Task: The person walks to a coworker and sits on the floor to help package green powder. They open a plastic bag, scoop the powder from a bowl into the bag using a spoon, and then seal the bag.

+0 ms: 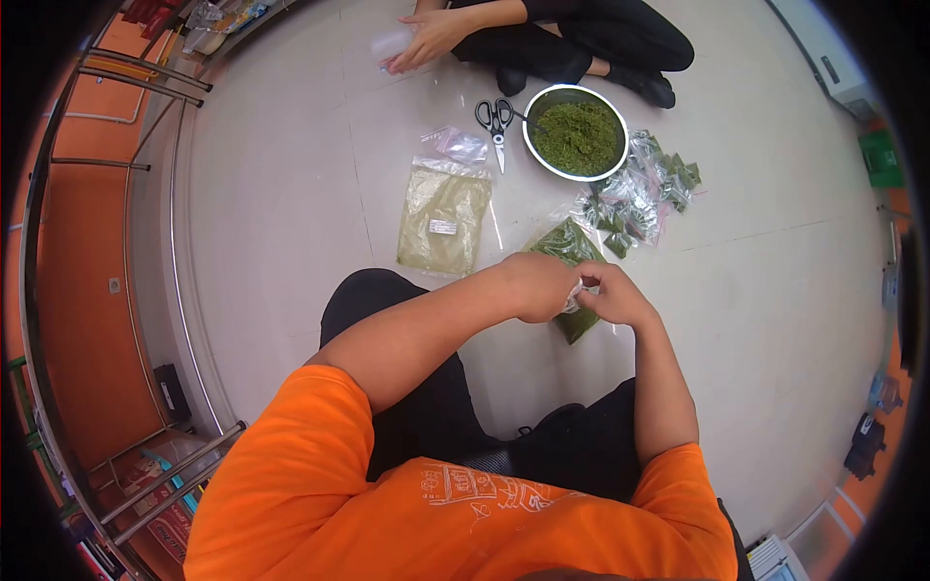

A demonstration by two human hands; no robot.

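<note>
In front of my crossed legs, my left hand (pixel 541 287) and my right hand (pixel 616 294) meet with fingers closed on crumpled clear plastic (pixel 573 296). The back of my left hand hides most of its fingers, while the right thumb and fingers pinch at the plastic's edge. Below and beyond both hands is a clear plastic bag (pixel 570 242) filled with green stuff, its near corner showing under my wrists. I cannot tell whether the pinched plastic is part of that bag. Just left lies a flat, labelled, yellowish plastic bag (pixel 446 208).
A white-rimmed bowl (pixel 579 174) of chopped green stuff holds a dark-handled utensil. Scissors (pixel 496 131) lie left of it, small filled packets (pixel 644 189) right of it. Another person's hands (pixel 431 39) hold clear plastic at the top. A metal rack (pixel 126 165) stands left.
</note>
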